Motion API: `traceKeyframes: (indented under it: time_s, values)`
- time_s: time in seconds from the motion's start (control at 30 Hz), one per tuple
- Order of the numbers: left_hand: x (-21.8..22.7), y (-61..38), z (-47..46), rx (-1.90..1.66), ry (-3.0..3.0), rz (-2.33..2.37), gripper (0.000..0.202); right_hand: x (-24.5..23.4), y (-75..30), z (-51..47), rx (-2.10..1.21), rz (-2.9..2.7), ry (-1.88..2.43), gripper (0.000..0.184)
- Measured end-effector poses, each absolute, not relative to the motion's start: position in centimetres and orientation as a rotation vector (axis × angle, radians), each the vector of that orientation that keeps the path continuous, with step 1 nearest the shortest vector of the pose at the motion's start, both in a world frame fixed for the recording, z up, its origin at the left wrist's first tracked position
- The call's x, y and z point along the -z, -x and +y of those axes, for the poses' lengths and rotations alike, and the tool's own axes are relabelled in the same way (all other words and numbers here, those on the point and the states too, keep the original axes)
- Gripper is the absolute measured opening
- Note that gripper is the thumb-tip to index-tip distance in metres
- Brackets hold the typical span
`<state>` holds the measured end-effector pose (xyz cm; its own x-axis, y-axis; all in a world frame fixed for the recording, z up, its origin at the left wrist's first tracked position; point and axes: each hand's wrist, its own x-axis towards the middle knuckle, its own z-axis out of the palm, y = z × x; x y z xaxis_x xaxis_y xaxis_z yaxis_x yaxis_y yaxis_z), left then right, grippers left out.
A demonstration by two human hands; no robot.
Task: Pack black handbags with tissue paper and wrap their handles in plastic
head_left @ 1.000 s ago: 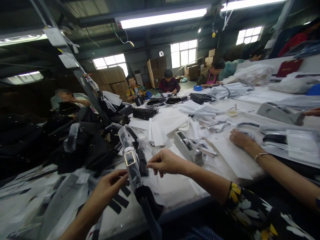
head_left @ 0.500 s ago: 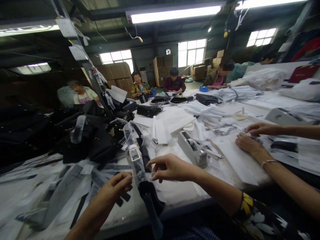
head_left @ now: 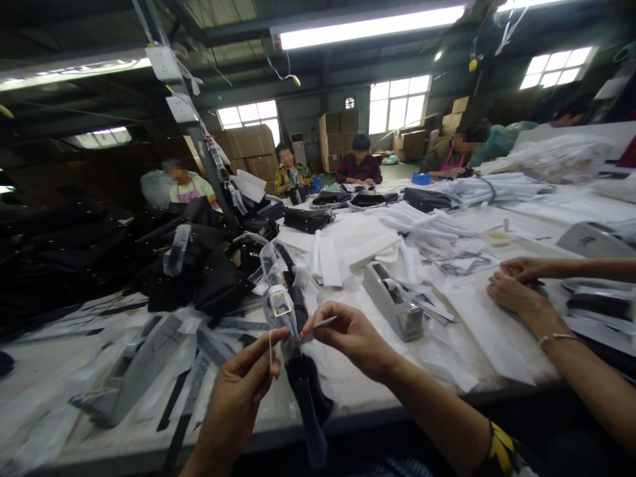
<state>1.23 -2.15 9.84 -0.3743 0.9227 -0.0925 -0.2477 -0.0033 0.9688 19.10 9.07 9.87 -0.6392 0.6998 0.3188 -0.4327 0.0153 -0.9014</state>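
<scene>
A black strap with a gold buckle (head_left: 281,305) and clear plastic wrap (head_left: 274,291) around it lies across the table in front of me, its dark lower end (head_left: 307,397) hanging over the edge. My left hand (head_left: 248,371) is closed beside the strap, its fingertips at the wrap and a thin pale band (head_left: 271,348) at its fingers. From the other side, my right hand (head_left: 348,334) pinches the wrap just below the buckle. A small whitish flat piece (head_left: 325,322) sticks out between its fingers.
Grey tape dispensers stand right (head_left: 395,305) and left (head_left: 134,371) of my hands. Black bags (head_left: 209,271) pile up at the left. White sheets (head_left: 348,252) lie ahead. A co-worker's hands (head_left: 519,285) work at the right; several people sit across the table.
My two hands have come together at the strap, and both have closed. The pale band and the whitish piece now show at my fingers. The view has turned slightly left.
</scene>
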Motion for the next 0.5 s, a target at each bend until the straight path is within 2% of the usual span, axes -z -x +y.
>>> traceKeyframes:
  time_s: [0.13, 0.27, 0.37, 0.5]
  values:
    - [-10.3, -1.7, -1.8, -1.598, -0.922, 1.468, 0.042, -10.1, -18.0, 9.0, -1.561, -1.695, 0.327, 0.028]
    - [-11.2, -2.4, -1.6, -1.647, -0.989, 1.536, 0.039, -11.9, -18.2, 8.7, -1.257, -2.005, 0.397, 0.055]
    - [-12.0, -2.8, -1.6, -1.635, -1.005, 1.601, 0.040, -13.1, -18.1, 8.5, -1.074, -2.202, 0.395, 0.065]
    - [-12.7, -2.5, -2.6, -1.486, -1.306, 1.815, 0.035, -14.0, -17.9, 8.2, -0.834, -2.376, 0.409, 0.078]
